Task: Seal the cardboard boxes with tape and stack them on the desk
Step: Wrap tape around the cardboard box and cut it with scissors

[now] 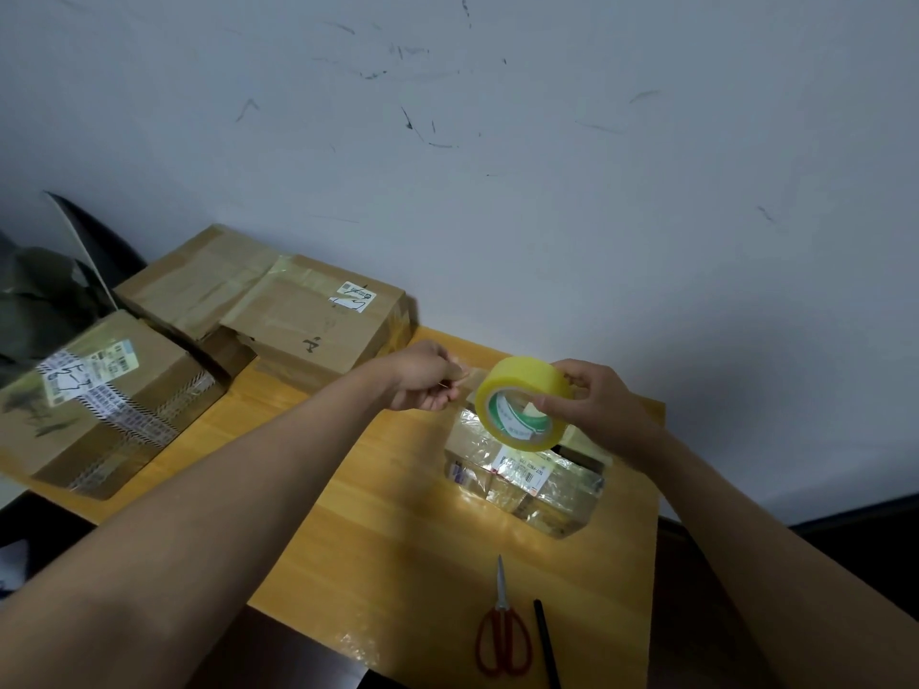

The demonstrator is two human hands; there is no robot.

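Observation:
My right hand [594, 405] holds a yellow tape roll [519, 402] in the air above a small, tape-covered cardboard box [527, 477] on the wooden desk [398, 529]. My left hand [427, 377] pinches the free end of the tape, a short clear strip stretched between hand and roll. Three larger cardboard boxes sit at the desk's far left: one with a white label and black-and-white tape [99, 405], a flat one behind it [194, 285], and one with a small label [323, 320] resting partly on the flat one.
Red-handled scissors [502, 634] and a black pen [546, 643] lie near the desk's front edge. A grey scuffed wall rises right behind the desk. A dark chair [94, 246] with dark cloth stands at the far left. Dark floor shows to the right.

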